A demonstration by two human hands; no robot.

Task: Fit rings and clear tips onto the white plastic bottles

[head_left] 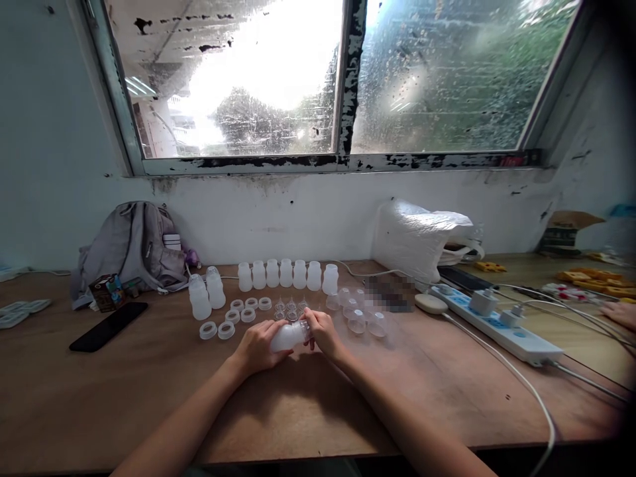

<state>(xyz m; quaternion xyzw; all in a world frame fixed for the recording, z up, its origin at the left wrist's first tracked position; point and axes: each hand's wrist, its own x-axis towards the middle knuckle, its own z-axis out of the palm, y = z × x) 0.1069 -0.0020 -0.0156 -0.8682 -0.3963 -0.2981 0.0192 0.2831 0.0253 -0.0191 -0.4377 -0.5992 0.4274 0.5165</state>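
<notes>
A translucent white baby bottle (284, 338) lies sideways between my hands, just above the table. My left hand (258, 344) wraps round its body. At the neck end, my right hand (322, 331) is closed on the collar, its fingertips partly hidden. Behind the hands stand several clear nipples (292, 307). White screw rings (226, 330) lie to the left of them, and clear dome caps (356, 322) to the right. A row of bottles (285, 273) is upright near the wall, with two finished-looking bottles (199, 298) upright at the left.
A black phone (109, 326), a small box (106, 293) and a grey backpack (136, 245) are on the left. At right are a white power strip (497, 324) with cables, a plastic bag (412, 242) and yellow parts (596, 281). Another person's hand (619, 314) shows at the far right.
</notes>
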